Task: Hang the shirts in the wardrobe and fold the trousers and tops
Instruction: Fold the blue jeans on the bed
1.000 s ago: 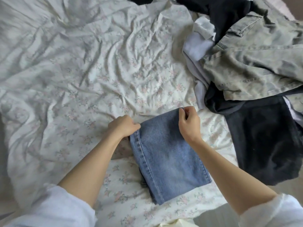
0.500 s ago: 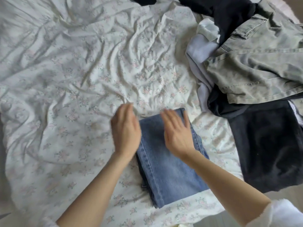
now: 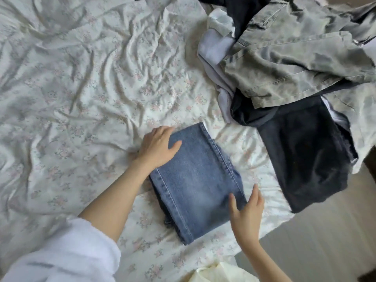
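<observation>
Folded blue jeans (image 3: pixel 195 176) lie as a compact rectangle on the floral bedsheet (image 3: pixel 81 88), near the bed's front edge. My left hand (image 3: pixel 156 147) rests on the jeans' far left corner, thumb on top and fingers bent over the edge. My right hand (image 3: pixel 247 210) touches the near right edge of the jeans with straight, spread fingers. A heap of unfolded clothes lies at the right: grey-green trousers (image 3: pixel 284 58), a white garment (image 3: pixel 215 51) and a dark garment (image 3: pixel 305 155).
The wrinkled sheet stretches bare across the left and middle of the bed. Grey floor (image 3: pixel 325 241) shows at the lower right past the bed's edge. A cream-coloured cloth (image 3: pixel 221 273) pokes in at the bottom.
Both hands left the top of the jeans. The left one slid to the far left corner, the right one drew back to the near right edge.
</observation>
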Available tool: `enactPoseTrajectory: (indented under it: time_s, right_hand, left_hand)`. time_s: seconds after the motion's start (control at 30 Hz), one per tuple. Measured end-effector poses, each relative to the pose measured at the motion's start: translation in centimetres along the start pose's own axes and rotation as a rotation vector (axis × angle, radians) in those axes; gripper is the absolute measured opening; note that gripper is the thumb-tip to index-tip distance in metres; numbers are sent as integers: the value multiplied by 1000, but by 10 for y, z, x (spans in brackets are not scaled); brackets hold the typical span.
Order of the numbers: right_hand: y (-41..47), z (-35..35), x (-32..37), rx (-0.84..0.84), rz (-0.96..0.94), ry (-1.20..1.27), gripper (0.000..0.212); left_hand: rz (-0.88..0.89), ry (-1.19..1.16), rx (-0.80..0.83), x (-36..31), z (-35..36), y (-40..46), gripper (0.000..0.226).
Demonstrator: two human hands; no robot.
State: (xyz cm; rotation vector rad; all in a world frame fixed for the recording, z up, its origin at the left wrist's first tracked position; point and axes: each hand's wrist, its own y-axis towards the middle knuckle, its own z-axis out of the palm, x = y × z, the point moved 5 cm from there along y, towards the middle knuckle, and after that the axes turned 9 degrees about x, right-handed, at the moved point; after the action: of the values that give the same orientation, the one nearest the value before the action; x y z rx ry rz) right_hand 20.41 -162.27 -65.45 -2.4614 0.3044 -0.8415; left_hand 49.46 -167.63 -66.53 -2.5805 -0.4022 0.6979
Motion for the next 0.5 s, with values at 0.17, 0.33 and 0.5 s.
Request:
enactPoseTrajectory:
  time_s: [0.17,0.33,0.5]
  right_hand:
    - [-31,42,-30,305,537,753,25]
    - [-21,54,-24,211,450,1013,47]
    - [-18,8,3,-40,120,728,55]
  left_hand:
    - [-160,-44,292,-3,25,36,92]
    - [-111,114,48,-18,23,27,68]
    - [-158,-10,-277,-27,9,-32,34]
